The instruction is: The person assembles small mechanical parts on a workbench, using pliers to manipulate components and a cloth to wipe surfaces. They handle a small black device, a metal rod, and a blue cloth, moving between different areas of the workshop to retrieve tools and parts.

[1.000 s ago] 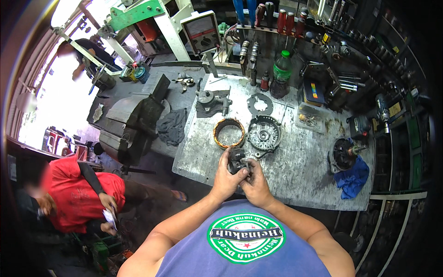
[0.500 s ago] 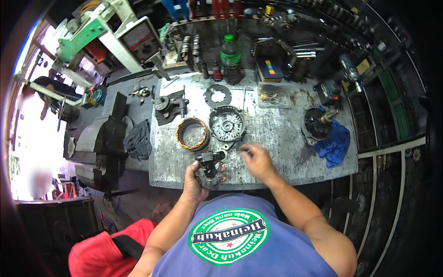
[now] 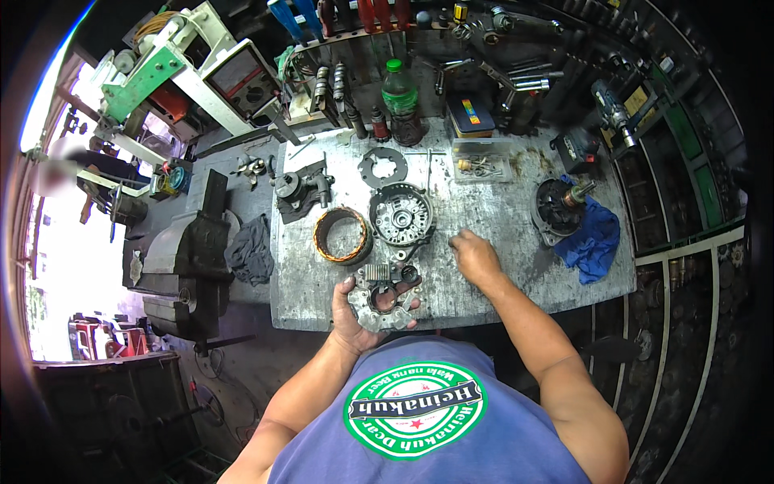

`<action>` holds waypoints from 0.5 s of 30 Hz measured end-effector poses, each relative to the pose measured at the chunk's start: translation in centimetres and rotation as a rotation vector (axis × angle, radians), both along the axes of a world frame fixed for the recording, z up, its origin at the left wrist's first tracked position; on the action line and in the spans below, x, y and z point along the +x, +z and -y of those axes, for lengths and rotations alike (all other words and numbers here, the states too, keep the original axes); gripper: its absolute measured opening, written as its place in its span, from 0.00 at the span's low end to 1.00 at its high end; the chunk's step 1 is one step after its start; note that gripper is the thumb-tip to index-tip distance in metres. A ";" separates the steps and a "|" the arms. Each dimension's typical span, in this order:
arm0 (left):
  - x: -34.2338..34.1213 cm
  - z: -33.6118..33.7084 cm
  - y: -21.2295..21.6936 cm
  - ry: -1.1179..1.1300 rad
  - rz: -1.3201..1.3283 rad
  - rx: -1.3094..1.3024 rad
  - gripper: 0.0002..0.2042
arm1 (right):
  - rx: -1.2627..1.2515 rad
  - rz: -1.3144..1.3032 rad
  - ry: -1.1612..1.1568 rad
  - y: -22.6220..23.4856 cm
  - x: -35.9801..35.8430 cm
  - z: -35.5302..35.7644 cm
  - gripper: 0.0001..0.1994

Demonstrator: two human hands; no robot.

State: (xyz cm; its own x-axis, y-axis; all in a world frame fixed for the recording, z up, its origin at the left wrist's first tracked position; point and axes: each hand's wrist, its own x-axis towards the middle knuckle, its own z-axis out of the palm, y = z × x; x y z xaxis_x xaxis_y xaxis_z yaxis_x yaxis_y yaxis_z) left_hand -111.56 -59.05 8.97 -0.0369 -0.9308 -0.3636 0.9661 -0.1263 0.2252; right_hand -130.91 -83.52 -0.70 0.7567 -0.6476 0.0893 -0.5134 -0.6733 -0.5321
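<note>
My left hand [image 3: 347,321] is wrapped round a finned alternator regulator assembly [image 3: 377,274], lifted at the bench's near edge. A round opening in the part faces up, and a fingertip shows through it. To its right my right hand [image 3: 477,258] hovers low over the bench with fingers curled together; whatever they hold, if anything, is hidden. Beyond the left hand stands a copper-wound stator ring [image 3: 343,235]. A round, slotted alternator housing [image 3: 401,214] lies beside the ring, and a flat dark ring plate [image 3: 382,168] rests behind it.
A rotor in its housing [image 3: 558,206] sits on the bench at right beside a blue rag [image 3: 592,242]. Behind are a clear tray of small parts [image 3: 481,168], a green-capped bottle [image 3: 399,101] and a cordless drill [image 3: 613,113]. A bench vise [image 3: 181,258] and dark cloth [image 3: 248,250] are at left.
The regulator assembly has turned in my left hand, so its round opening now faces up. My right hand has moved right, away from it. A red garment at lower left has left view.
</note>
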 end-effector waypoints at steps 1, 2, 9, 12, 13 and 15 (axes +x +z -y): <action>0.0 0.0 0.1 -0.020 -0.009 -0.022 0.51 | -0.036 -0.017 0.031 0.0 0.1 0.0 0.02; 0.1 0.0 0.1 -0.013 0.007 -0.011 0.51 | -0.072 -0.025 0.078 0.1 0.1 0.1 0.02; 0.4 -0.8 0.0 -0.007 -0.030 -0.033 0.52 | 0.085 -0.038 0.026 2.4 1.3 0.1 0.06; 0.5 -1.2 0.1 0.019 0.015 -0.030 0.52 | 0.601 0.208 -0.167 5.7 2.8 -1.3 0.11; 0.5 -1.4 0.1 0.014 0.026 -0.042 0.52 | 0.784 0.321 -0.149 7.1 3.1 -2.0 0.11; 0.5 -1.6 0.1 0.047 0.079 -0.009 0.51 | 1.174 0.552 -0.134 9.7 3.6 -3.4 0.11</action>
State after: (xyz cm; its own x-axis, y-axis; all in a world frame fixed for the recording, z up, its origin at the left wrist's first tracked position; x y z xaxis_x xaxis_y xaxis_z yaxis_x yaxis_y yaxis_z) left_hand -111.05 -57.41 9.06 0.0352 -0.9340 -0.3556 0.9499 -0.0793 0.3023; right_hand -127.36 -80.15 8.97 0.7263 -0.6177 -0.3014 -0.0663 0.3736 -0.9252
